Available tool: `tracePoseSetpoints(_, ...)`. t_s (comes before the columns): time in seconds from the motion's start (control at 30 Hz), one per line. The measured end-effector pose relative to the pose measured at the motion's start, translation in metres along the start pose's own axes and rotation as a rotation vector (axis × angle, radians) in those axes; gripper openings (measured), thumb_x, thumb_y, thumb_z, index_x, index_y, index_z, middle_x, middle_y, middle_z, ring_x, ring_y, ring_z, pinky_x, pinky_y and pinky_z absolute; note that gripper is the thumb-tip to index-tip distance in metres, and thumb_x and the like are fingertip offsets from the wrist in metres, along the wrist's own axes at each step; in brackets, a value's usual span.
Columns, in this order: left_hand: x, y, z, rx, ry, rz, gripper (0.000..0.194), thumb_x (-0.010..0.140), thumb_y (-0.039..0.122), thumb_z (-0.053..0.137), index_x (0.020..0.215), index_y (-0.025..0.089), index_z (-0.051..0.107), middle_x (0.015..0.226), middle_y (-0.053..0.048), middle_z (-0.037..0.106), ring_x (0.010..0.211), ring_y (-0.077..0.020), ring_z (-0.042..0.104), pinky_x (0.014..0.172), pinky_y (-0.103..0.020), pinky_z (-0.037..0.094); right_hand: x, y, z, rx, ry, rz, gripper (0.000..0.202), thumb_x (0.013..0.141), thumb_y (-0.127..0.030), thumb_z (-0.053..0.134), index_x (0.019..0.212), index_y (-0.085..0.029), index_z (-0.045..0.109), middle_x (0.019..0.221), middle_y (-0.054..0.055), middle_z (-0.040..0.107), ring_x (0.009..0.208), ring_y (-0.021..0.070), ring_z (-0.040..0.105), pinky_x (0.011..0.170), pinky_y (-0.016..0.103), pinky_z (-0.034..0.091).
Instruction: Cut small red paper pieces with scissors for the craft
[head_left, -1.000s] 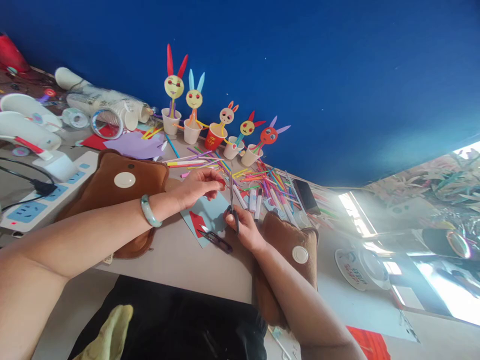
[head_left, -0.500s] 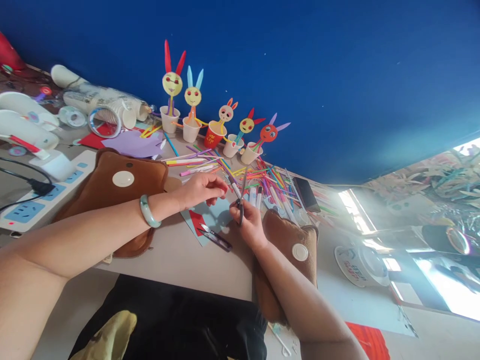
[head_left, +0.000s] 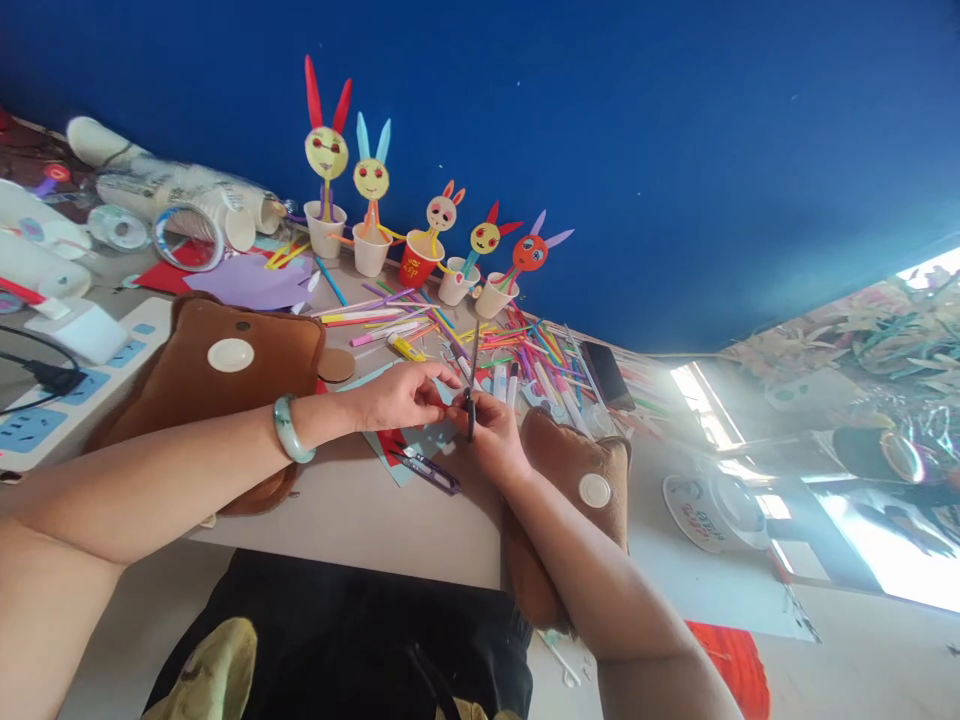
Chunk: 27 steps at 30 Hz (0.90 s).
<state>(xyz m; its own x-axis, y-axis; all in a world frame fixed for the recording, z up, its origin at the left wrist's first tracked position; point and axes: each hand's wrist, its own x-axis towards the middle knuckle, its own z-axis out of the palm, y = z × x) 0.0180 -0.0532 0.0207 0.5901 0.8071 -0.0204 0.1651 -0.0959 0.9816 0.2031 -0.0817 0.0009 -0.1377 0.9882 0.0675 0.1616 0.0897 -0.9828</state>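
My right hand [head_left: 487,432] is closed around a pair of scissors [head_left: 474,370], blades pointing up and away from me. Close by on the left, my left hand [head_left: 401,397], with a pale green bangle at its wrist, pinches a small red piece of paper [head_left: 442,409], mostly hidden by the fingers. The fingertips of both hands nearly meet. Below them lie light blue paper [head_left: 397,472], a red paper scrap [head_left: 388,443] and dark thread snips [head_left: 429,472]. A round brown disc [head_left: 336,365] rests behind my left wrist.
Several rabbit-faced figures in cups [head_left: 371,250] line the blue wall. Scattered pipe cleaners and markers [head_left: 517,350] lie before them. A brown cushion [head_left: 277,340] is at left, another [head_left: 577,460] at right. A power strip [head_left: 45,420] and a phone [head_left: 607,375] flank the work.
My two hands have come together, the right one shifting left and turning the scissors more upright. The view has shifted slightly, uncovering a yellow marker and the brown disc.
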Motion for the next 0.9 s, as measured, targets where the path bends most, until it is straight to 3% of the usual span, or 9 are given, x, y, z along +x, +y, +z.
tracePoseSetpoints(0.13,0.003,-0.005,0.002,-0.109,-0.021,-0.079,0.038,0.067,0.02,0.071,0.103,0.015,0.06,0.075,-0.001,0.068,0.061,-0.0123,0.062,0.057,-0.024,0.048,0.001,0.002,0.0,0.059,0.079,0.028,0.025,0.069,-0.035,0.077,0.066,-0.018,0.058,0.068,-0.002,0.056,0.061,0.0105,0.047,0.059,0.026,0.041)
tracePoseSetpoints(0.27,0.005,-0.007,0.005,-0.177,0.003,-0.121,0.022,0.071,0.027,0.072,0.086,0.014,0.063,0.07,-0.001,0.066,0.057,-0.0109,0.059,0.053,-0.023,0.048,0.002,0.006,-0.001,0.078,0.134,0.027,0.023,0.071,-0.035,0.074,0.071,-0.018,0.059,0.067,-0.001,0.056,0.062,0.0118,0.046,0.059,0.028,0.039)
tracePoseSetpoints(0.53,0.002,0.002,0.002,-0.261,0.096,-0.078,0.013,0.078,0.027,0.067,0.074,0.015,0.064,0.055,0.003,0.058,0.049,-0.0081,0.054,0.045,-0.019,0.043,-0.001,0.0,0.0,0.0,0.1,0.003,0.03,0.075,-0.046,0.069,0.072,-0.02,0.055,0.067,-0.002,0.051,0.061,0.0119,0.042,0.06,0.028,0.038)
tracePoseSetpoints(0.73,0.008,-0.002,-0.003,-0.428,0.24,-0.032,0.018,0.078,0.03,0.069,0.079,0.013,0.063,0.075,-0.003,0.069,0.051,-0.0059,0.055,0.046,-0.019,0.041,-0.005,-0.007,0.0,-0.134,-0.108,-0.053,0.046,0.076,-0.064,0.065,0.074,-0.02,0.052,0.072,0.001,0.05,0.065,0.0139,0.042,0.061,0.029,0.037)
tracePoseSetpoints(0.9,0.01,-0.004,-0.003,-0.535,0.275,0.005,0.014,0.076,0.026,0.068,0.078,0.014,0.061,0.073,-0.003,0.069,0.048,-0.0063,0.054,0.044,-0.019,0.038,-0.006,-0.005,0.0,-0.217,-0.244,-0.035,0.058,0.075,-0.076,0.057,0.074,-0.019,0.051,0.068,-0.001,0.046,0.063,0.0132,0.039,0.058,0.028,0.032)
